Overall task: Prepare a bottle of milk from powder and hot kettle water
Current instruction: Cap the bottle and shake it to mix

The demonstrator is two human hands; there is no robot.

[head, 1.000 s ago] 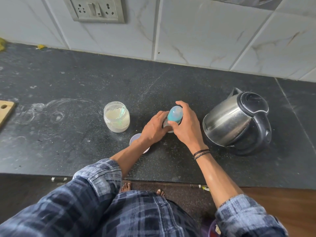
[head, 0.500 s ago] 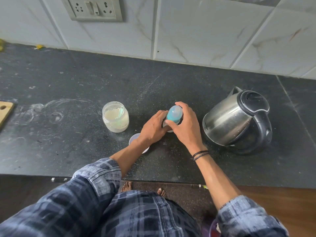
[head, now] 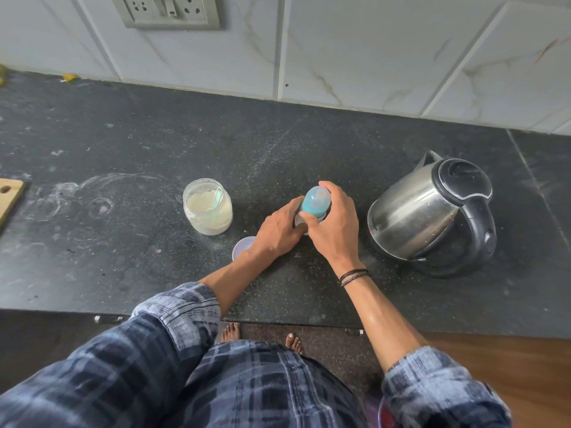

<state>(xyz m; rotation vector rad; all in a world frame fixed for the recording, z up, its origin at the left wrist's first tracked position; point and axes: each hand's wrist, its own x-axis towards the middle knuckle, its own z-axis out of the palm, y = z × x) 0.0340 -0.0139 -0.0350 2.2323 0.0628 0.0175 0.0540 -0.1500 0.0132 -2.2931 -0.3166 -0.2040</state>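
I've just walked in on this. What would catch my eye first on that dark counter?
Probably the two hands meeting at the counter's middle: the left hand steadies a baby bottle while the right hand grips its blue cap. To their right stands a shiny steel electric kettle, lid closed. To their left sits an open jar of milk powder with a pale scoop inside.

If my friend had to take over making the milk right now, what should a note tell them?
Left hand: wrapped around the lower part of the baby bottle, steadying it on the counter.
Right hand: fingers gripping the bottle's blue top.
Powder jar: open, left of the bottle, with a scoop inside. Its lid lies near the left wrist.
Kettle: lid shut, right of the bottle.
Done: cannot tell whether powder or water went in.
Left: probably check the top is tight, shake, recap the jar.
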